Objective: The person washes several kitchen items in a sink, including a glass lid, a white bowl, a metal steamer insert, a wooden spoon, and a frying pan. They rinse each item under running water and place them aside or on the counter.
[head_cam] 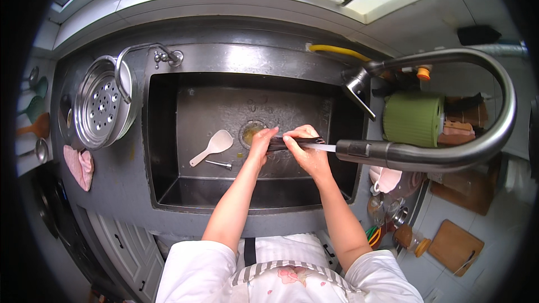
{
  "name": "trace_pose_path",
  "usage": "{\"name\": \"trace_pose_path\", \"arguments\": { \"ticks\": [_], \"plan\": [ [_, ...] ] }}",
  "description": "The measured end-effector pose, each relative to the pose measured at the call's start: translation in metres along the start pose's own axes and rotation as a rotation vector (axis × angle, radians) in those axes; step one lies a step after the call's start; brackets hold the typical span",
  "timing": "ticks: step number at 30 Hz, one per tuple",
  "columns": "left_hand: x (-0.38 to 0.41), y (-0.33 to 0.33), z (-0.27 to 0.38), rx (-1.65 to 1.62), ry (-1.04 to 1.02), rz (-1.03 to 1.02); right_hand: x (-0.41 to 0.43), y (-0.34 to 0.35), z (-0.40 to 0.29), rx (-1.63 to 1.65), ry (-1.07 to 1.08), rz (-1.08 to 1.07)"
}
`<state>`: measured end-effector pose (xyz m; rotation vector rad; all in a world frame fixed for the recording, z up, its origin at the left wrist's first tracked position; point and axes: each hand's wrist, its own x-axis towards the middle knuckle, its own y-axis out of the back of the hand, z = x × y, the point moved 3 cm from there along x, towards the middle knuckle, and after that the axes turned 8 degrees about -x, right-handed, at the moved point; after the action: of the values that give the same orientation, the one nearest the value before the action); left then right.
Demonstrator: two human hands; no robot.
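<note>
Over a dark metal sink (202, 109), my left hand (262, 145) and my right hand (305, 148) grip a bundle of thin dark sticks, probably chopsticks (280, 144), lying sideways between them. Water runs from the pull-out spout of the kitchen faucet (362, 152) onto the bundle by my right hand. On the sink floor, left of my left hand, lies a white rice paddle (219, 142). A small metal utensil (220, 164) rests just below the paddle. The drain (252, 131) shows partly behind my left hand, with yellowish bits in it.
Left of the sink stand a perforated steel steamer insert in a bowl (102, 103), a small curved faucet (122, 67) and a pink cloth (79, 167). A green ribbed container (412, 118), a pink dish (385, 179) and glassware sit to the right. The large faucet arches over that side.
</note>
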<state>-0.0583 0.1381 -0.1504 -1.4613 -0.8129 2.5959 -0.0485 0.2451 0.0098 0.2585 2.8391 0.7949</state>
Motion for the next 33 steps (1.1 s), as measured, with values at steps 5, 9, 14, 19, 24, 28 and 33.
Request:
{"name": "trace_pose_path", "arguments": {
  "ticks": [5, 9, 14, 19, 24, 28, 33],
  "plan": [
    [0.019, 0.002, -0.009, 0.120, -0.094, -0.069, 0.000, 0.008, -0.006, 0.083, -0.094, -0.013],
    [0.023, 0.014, 0.003, 0.449, -0.417, 0.020, -0.004, 0.009, 0.000, 0.135, -0.158, -0.043],
    [-0.009, 0.092, 0.037, 1.370, -0.577, 0.057, -0.005, 0.010, -0.006, 0.044, -0.252, 0.043],
    [-0.040, 0.156, 0.042, 2.089, -0.467, -0.233, 0.011, 0.012, -0.019, -0.211, -0.030, 0.061],
    [-0.033, 0.167, 0.023, 2.298, -0.524, -0.396, 0.003, 0.015, -0.025, -0.106, -0.023, 0.165],
    [-0.032, 0.159, 0.017, 2.071, -0.307, -0.378, -0.012, 0.024, -0.017, 0.090, 0.010, 0.199],
    [-0.046, 0.098, 0.024, 1.023, 0.189, -0.362, -0.058, 0.064, 0.012, -0.229, 0.249, 0.023]
  ]
}}
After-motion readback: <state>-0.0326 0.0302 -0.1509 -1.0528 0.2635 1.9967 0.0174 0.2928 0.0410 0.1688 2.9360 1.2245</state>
